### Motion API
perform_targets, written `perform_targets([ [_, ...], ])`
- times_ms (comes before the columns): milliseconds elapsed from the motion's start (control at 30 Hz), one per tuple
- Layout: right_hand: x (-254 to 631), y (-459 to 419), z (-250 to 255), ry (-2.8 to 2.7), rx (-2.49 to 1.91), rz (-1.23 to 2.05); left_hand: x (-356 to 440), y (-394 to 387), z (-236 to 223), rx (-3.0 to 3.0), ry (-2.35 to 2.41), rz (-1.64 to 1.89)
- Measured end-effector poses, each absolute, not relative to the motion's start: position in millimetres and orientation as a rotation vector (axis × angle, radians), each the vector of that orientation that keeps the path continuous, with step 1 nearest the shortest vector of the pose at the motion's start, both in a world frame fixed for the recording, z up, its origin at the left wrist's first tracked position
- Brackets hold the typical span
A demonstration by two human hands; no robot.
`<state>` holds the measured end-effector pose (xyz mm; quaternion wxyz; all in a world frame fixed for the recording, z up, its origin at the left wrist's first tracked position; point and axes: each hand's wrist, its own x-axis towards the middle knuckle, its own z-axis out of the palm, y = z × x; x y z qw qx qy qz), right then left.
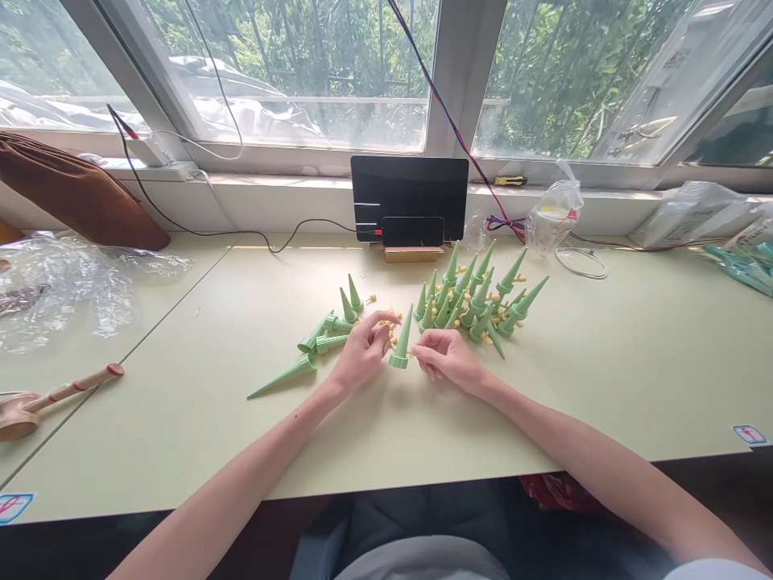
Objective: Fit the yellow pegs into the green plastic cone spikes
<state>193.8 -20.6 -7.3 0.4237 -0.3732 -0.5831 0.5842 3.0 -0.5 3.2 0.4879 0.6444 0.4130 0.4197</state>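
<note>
A green plastic watering spike [403,338] is in front of me, point up, with its ribbed collar at the bottom. My right hand [448,354] pinches at its right side, where a bit of a small yellow valve shows at the fingertips. Whether the spike rests on the table is unclear. To its left, my left hand [364,348] is beside a pile of small yellow valves [394,316], index finger stretched and apart from the thumb. Several loose green spikes [283,376] lie or stand left of that hand. On the right stand many spikes with yellow valves [480,294].
A black tablet [411,181] and a phone [413,232] on a cardboard stand are at the back. Clear plastic wrap [78,290] and a wooden toy [66,392] lie left. A bagged cup [552,213] and white cable [580,264] sit back right.
</note>
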Motion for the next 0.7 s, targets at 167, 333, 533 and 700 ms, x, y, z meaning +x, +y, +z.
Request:
perform_targets([
  [167, 193.2, -21.3, -6.6, -1.492, -0.957, 1.434, 0.6, -0.2, 0.3, 1.601, 1.039, 1.069],
  [333, 193.0, -21.6, -6.4, -1.501, -0.964, 1.427, -0.2, 0.7, 0.9, 1.575, 1.006, 1.105],
  [533, 192.9, -21.5, -7.6, -1.503, -0.964, 1.389, 7.2, -0.5, 6.8, 1.549, 0.998, 1.113],
  [700, 193.5, -21.4, -9.2, -1.5, -0.979, 1.274, 7.3, -2.1, 7.1, 1.567, 1.018, 1.032],
])
